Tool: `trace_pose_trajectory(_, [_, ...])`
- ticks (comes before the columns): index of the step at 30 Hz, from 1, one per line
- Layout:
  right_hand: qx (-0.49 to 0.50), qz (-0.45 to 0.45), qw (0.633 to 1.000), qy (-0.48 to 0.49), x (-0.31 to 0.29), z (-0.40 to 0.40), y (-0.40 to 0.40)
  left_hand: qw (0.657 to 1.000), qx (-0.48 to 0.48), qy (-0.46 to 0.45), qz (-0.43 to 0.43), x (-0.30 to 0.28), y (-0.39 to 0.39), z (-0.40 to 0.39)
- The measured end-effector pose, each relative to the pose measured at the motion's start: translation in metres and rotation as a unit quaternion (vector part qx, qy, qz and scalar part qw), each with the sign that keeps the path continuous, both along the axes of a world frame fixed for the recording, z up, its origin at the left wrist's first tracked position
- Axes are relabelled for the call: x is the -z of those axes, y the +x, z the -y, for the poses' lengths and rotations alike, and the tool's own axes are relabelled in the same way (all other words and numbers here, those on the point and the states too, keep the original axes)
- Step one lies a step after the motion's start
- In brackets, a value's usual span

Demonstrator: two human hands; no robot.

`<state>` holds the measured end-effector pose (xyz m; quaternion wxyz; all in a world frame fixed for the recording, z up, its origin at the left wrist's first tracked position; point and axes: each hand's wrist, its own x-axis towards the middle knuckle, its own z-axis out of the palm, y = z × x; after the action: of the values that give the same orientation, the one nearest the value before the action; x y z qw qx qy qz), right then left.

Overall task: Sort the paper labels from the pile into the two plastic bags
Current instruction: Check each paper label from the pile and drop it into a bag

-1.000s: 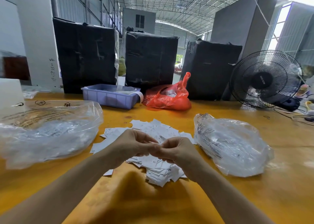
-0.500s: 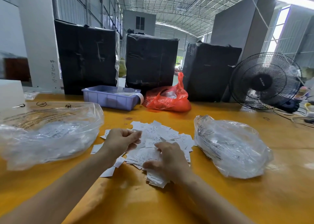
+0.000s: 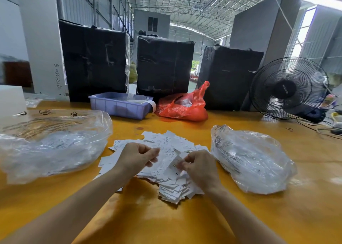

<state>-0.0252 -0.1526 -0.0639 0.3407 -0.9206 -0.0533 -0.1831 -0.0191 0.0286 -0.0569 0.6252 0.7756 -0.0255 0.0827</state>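
Observation:
A pile of white paper labels [image 3: 166, 147] lies on the yellow table [image 3: 185, 225] between two clear plastic bags. The left bag [image 3: 51, 147] is wide and open-mouthed, with labels inside. The right bag [image 3: 249, 160] lies crumpled and also holds labels. My right hand [image 3: 200, 168] hovers over the pile's right side and pinches one label [image 3: 173, 167] at its fingertips. My left hand [image 3: 137, 158] is over the pile's left side, its fingers loosely curled toward that label, with nothing seen between them.
At the back stand a blue plastic tray [image 3: 120, 106], a red plastic bag [image 3: 183, 107], three black wrapped bales [image 3: 162, 68] and a black fan [image 3: 287, 88] with cables at the right. A white box [image 3: 11, 99] sits at the far left.
My right hand has lifted off the pile with a label pinched in it. My left hand has swung back from the left toward the middle.

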Motion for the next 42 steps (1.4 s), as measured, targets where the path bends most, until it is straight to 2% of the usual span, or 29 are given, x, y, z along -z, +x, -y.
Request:
trace_pose_trajectory(2, [-0.024, 0.013, 0.989, 0.145, -0.007, 0.006, -0.002, 1.0, -0.001, 0.011, 0.005, 0.001, 0.0, 0.0])
trace_pose_trajectory(5, [-0.084, 0.007, 0.914, 0.397, -0.018, 0.006, -0.009, 1.0, 0.001, 0.028, 0.004, 0.003, 0.001, 0.001])
trace_pose_trajectory(7, [-0.104, -0.008, 0.878, 0.467, -0.021, 0.002, -0.012, 1.0, 0.004, 0.03, 0.001, 0.004, 0.0, 0.001])
trace_pose_trajectory(9, [-0.112, -0.016, 0.877, 0.466, -0.02, -0.003, -0.014, 1.0, 0.01, 0.024, -0.001, 0.004, 0.0, 0.003])
trace_pose_trajectory(18, [-0.11, -0.011, 0.928, 0.356, -0.016, -0.006, -0.017, 1.0, 0.026, 0.0, -0.014, 0.0, -0.003, 0.007])
trace_pose_trajectory(28, [-0.143, -0.067, 0.929, 0.336, -0.016, -0.005, -0.017, 0.996, 0.014, -0.057, -0.061, -0.004, -0.004, 0.005])
trace_pose_trajectory(37, [-0.171, -0.129, 0.925, 0.314, -0.016, -0.002, -0.014, 0.995, 0.02, -0.067, -0.068, -0.006, -0.005, 0.003])
trace_pose_trajectory(42, [-0.165, -0.131, 0.923, 0.322, -0.015, 0.0, -0.013, 0.996, 0.033, -0.057, -0.068, -0.006, -0.006, 0.002])
